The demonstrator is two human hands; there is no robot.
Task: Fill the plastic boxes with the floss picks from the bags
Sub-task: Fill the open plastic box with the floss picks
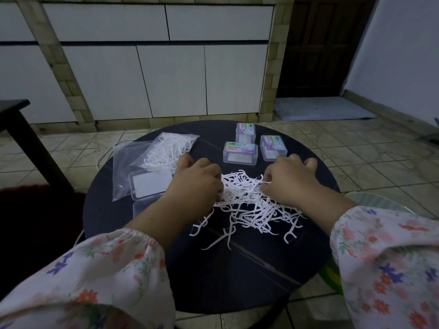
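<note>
Dim tiled room; on the round black bench (261, 269), centre frame, loose floss picks (247, 200) lie tangled. Left hand (192, 181) and right hand (287, 181) pinch bunches. Light, springy, snag-prone; best gathered by handles.

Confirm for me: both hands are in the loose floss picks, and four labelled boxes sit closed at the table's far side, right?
Not four. The head view shows three labelled boxes closed at the far side of the table. Both the left hand and right hand are in the loose floss picks.
</note>
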